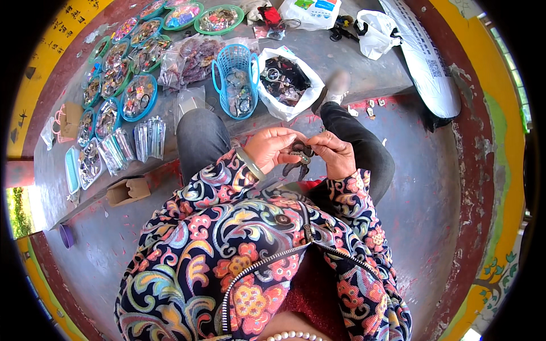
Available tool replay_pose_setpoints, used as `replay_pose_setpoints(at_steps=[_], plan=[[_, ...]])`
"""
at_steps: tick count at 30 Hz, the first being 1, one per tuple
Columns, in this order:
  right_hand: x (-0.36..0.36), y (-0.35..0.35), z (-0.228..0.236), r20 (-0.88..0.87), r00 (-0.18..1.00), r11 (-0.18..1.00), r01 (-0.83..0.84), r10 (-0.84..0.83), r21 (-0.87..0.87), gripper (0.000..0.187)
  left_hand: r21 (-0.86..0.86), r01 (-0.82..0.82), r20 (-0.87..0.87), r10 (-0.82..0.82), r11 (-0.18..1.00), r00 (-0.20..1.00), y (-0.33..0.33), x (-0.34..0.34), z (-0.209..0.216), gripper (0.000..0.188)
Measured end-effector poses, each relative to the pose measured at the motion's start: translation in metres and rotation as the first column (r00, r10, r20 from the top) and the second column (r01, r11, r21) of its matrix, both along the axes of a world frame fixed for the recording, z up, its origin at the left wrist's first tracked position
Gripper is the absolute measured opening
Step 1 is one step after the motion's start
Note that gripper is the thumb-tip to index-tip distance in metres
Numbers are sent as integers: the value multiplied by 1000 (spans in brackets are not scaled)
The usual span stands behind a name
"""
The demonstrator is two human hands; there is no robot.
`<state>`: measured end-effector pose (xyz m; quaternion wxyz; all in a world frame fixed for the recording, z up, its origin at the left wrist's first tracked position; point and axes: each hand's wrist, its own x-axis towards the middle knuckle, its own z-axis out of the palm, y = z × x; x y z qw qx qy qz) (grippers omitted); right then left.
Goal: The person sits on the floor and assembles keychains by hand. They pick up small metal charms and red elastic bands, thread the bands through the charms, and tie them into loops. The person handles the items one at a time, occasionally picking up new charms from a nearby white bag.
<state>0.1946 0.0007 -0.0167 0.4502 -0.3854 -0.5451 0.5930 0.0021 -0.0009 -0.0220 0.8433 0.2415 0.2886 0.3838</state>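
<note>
Both my hands meet in front of my body, above my lap. My left hand (268, 149), with a pale bangle (251, 164) at its wrist, is closed with thumb and fingers pressed together. From its fingers hangs a dark brown looped band (303, 169) with a small round metallic piece on it; its exact kind is too small to tell. My right hand (336, 154) is closed in a pinch, its fingertips against those of the left beside the band. What the right fingertips grip is hidden.
Ahead on the grey ledge stand a blue basket (238, 54) and a white plastic bag (304, 67) of dark trinkets. Several round trays of small goods (139, 98) and clear packets (149, 138) lie left. A cardboard box (128, 191) sits lower left; a white board (422, 62) lies right.
</note>
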Motion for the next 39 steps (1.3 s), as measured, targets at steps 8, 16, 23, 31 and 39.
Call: replay_pose_setpoints(at_steps=[8, 16, 23, 31, 39], plan=[[-3, -1, 12, 233, 972, 980, -31, -16, 196, 19, -40, 35, 111, -30, 999, 993, 2, -5, -1, 29], [-4, -1, 9, 313, 945, 952, -11, -90, 306, 19, -47, -40, 180, 48, 998, 982, 2, -2, -3, 25], [-5, -1, 5, 357, 929, 943, -24, -102, 332, 20, -12, -127, -82, 126, 992, 989, -1, 7, -4, 18], [1, 4, 4, 82, 995, 998, 65, -64, -13, 18, 53, -207, -140, 212, 977, 967, 1, 3, -2, 16], [-3, 7, 5, 158, 987, 989, 53, -32, -137, 22, 218, -174, -273, 232, 960, 934, -4, 11, 6, 19]])
